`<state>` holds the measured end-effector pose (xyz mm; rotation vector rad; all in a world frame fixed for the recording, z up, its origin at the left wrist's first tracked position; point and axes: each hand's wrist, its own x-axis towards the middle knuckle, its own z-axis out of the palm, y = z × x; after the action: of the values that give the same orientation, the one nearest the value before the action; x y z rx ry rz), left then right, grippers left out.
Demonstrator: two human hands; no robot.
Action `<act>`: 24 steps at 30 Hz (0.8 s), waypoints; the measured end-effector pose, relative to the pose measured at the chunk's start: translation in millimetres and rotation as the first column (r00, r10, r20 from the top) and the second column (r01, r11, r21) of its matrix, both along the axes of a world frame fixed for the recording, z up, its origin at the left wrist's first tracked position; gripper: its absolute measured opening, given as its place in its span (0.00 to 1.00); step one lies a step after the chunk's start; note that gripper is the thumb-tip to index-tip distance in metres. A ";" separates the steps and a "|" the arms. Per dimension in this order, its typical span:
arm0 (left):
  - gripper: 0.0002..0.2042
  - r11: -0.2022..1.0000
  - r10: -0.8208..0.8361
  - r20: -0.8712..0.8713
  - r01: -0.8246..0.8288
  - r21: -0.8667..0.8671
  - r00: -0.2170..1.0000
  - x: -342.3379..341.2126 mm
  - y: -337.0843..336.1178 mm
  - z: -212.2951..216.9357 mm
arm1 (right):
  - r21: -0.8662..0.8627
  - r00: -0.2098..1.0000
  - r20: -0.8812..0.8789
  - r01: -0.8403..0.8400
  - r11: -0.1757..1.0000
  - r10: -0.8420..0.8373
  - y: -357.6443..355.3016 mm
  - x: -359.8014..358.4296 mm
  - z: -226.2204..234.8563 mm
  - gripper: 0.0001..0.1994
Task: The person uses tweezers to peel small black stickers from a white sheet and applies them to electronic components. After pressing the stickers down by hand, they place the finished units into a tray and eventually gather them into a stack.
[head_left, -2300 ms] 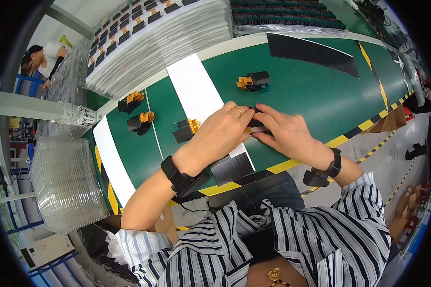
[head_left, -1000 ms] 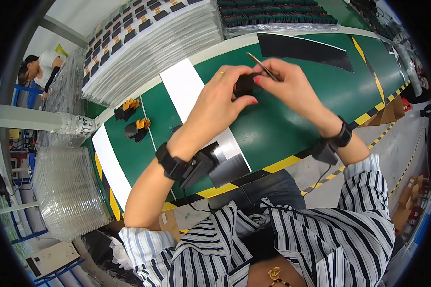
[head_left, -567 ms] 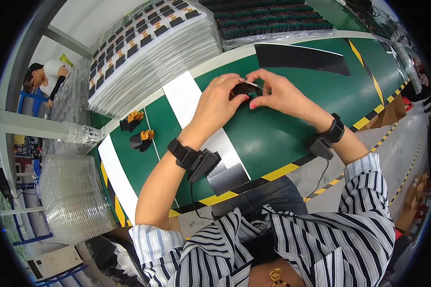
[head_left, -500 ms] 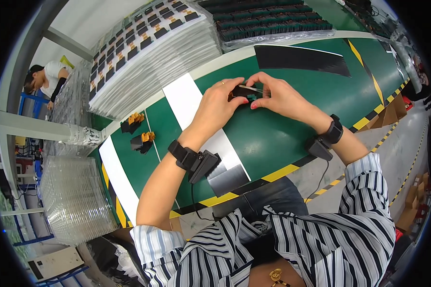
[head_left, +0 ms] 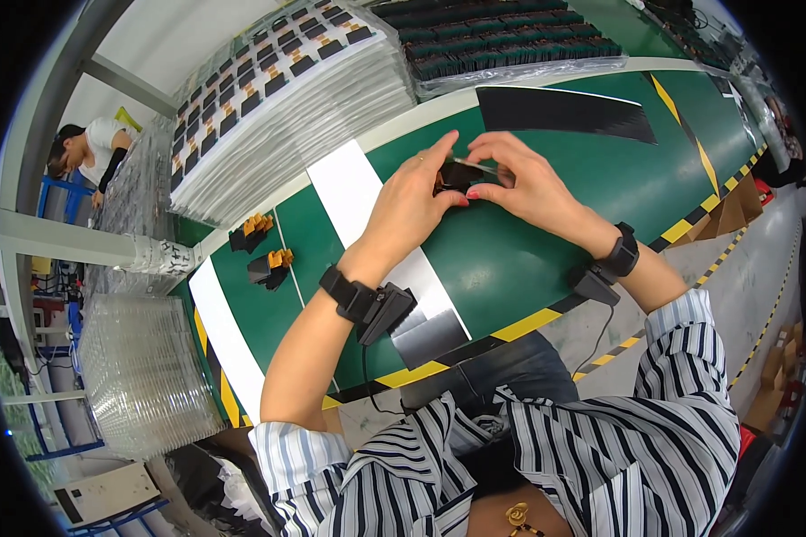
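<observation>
Over the green work mat, my left hand [head_left: 409,195] is closed on a small flat black piece [head_left: 458,173], thumb below and fingers above. A bit of orange shows at that piece's left end. My right hand [head_left: 530,183] pinches the piece's right side, where a thin, pale edge shows between thumb and index finger. My fingers hide much of the piece, and I cannot make out its exact kind. Left of my left forearm, two small bundles of black pieces with orange flex strips [head_left: 252,232] [head_left: 270,268] lie on the mat.
Beyond my hands lies a black sheet [head_left: 566,115]. A tall stack of clear trays [head_left: 288,134] bears rows of black-and-orange parts at the far left. Packed dark green pieces [head_left: 510,40] stand at the back. Another person [head_left: 98,152] bends over at left.
My left hand's index finger has lifted and straightened. The black piece has turned slightly between my hands, and a bit of orange now shows at its left end.
</observation>
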<state>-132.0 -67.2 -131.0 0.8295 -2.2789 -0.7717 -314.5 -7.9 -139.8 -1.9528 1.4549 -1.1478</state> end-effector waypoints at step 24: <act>0.29 0.933 0.020 0.254 0.073 -0.353 0.967 18.8 25.9 11.6 | 0.164 0.990 -0.124 0.093 0.982 -0.073 7.5 -53.8 15.7 0.11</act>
<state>-113.3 -41.3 -119.4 0.7573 -2.5561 -0.2476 -368.3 -0.4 -124.1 -1.8845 1.6518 -0.9228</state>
